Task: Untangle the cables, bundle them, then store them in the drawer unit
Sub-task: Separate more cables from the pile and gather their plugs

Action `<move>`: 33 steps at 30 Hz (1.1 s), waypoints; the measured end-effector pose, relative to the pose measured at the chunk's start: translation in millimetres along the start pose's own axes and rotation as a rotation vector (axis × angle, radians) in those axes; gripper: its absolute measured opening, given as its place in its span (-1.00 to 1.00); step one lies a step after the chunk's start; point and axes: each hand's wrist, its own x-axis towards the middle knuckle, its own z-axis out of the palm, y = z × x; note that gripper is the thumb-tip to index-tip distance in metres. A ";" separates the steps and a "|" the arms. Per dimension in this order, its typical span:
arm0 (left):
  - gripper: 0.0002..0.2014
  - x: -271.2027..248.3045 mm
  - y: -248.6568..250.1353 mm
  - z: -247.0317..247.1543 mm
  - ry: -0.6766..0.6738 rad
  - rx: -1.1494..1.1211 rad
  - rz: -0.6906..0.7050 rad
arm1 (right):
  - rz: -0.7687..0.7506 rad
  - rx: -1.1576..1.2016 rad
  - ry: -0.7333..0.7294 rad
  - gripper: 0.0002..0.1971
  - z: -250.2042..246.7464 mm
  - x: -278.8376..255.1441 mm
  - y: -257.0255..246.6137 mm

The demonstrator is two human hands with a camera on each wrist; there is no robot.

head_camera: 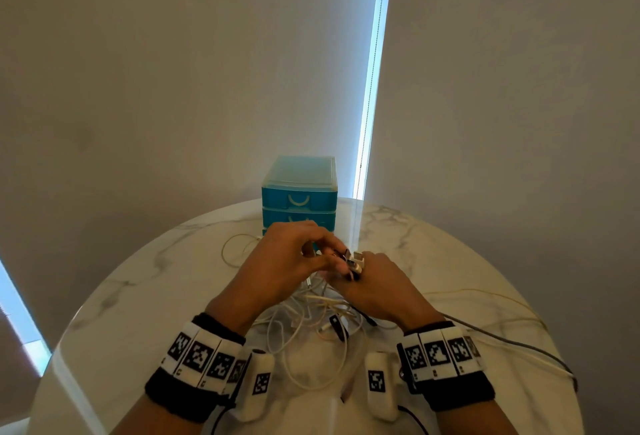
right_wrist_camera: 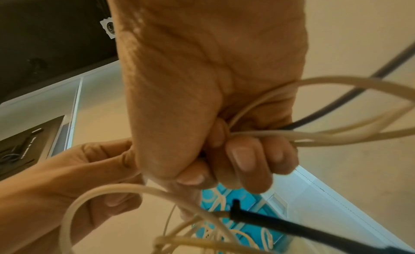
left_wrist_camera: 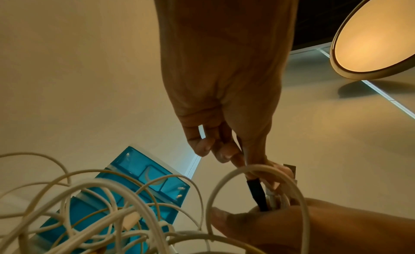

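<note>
Holding the plug ends together above the middle of the tabletop, both hands meet just in front of the drawer unit [head_camera: 300, 192], which stands at the far edge. The left hand [head_camera: 280, 261] has its fingers curled, thumb and fingertips pinching a clutch of plugs [head_camera: 355, 261], white ones and a dark one. The right hand [head_camera: 375, 287] is a closed fist round several cream cables and one dark cable; the right wrist view shows the fingers [right_wrist_camera: 244, 162] wrapped tight on them. Below the hands the cables [head_camera: 311, 323] lie in a loose tangle of white loops on the marble tabletop [head_camera: 138, 296], spreading toward the near edge. One grey cable [head_camera: 502, 336] trails off to the right edge. One thin white loop [head_camera: 235, 247] sits left of the drawer unit. All three drawers look closed. Marker bands wrap both wrists. A round ceiling lamp [left_wrist_camera: 377, 41] glows in the left wrist view
</note>
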 end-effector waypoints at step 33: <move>-0.83 0.8 -20.4 -3.6 0.320 -0.366 -0.112 | 0.052 0.376 0.022 -0.69 -49.7 -22.1 -25.1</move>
